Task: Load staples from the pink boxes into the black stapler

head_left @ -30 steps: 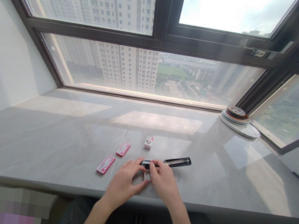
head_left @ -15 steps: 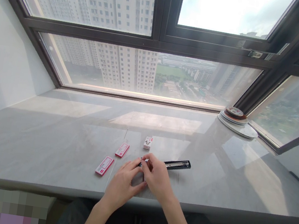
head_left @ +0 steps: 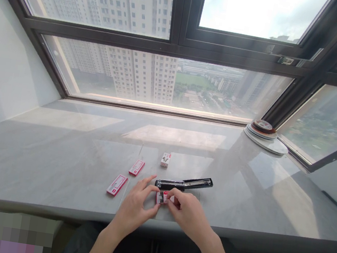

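Note:
A small red-and-white staple box lies on the sill between my hands, with a dark gap showing in it. My left hand grips its left end between thumb and forefinger, the other fingers raised. At the box's right part, my right hand is closed in a pinch, partly covering it. Just beyond them a black stapler lies opened out, its metal channel showing and its right arm angled away. What the staple box holds is too small to tell.
Two flat pink-and-white boxes, a nearer one and a farther one, lie to the left. A small white box stands behind the stapler. Stacked plates sit at the far right by the window. The sill's front edge runs close before me.
My hands have come away from the stapler, which now shows in full. Both have shifted slightly nearer to me, onto the staple box, with my right hand farther right.

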A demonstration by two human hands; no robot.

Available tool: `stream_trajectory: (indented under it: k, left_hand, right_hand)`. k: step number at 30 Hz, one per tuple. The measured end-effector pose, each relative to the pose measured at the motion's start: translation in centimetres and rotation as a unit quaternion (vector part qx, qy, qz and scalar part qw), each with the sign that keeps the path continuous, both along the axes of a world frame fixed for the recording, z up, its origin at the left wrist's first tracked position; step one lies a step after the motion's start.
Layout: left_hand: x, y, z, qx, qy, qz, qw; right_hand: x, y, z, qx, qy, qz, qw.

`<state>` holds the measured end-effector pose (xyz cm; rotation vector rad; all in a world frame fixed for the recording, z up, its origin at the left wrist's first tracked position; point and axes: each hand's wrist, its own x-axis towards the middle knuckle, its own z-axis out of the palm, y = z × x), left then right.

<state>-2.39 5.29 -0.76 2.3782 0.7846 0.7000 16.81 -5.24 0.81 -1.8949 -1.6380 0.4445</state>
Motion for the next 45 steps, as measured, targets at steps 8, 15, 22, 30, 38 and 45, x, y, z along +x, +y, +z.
stream_trajectory:
  k: [8,15,22,30,38,45]
  left_hand:
    - [0.1,-0.3,0.0,-0.006,0.035,0.077,0.996]
    - [1.9,0.0,-0.8,0.025,0.062,0.126,0.990]
    - [2.4,-0.5,-0.8,0.047,0.065,0.128,0.989]
    - [2.6,-1.8,-0.2,0.053,0.034,0.077,0.995]
    - [2.7,-1.9,0.0,0.033,0.039,0.077,0.996]
    - [3.7,-1.6,-0.1,0.047,0.049,0.099,0.993]
  right_hand:
    - [2.0,-1.8,-1.6,-0.036,0.012,-0.127,0.991]
    - [1.8,-1.5,-2.0,-0.036,0.011,-0.113,0.993]
    - [1.4,-1.3,-2.3,-0.043,-0.008,-0.120,0.992]
    - [2.3,-1.9,-2.2,-0.047,0.090,-0.104,0.989]
    - [10.2,-2.8,-1.4,-0.035,0.308,-0.130,0.942]
    - [7.4,3.5,1.2,0.056,0.299,0.016,0.952]
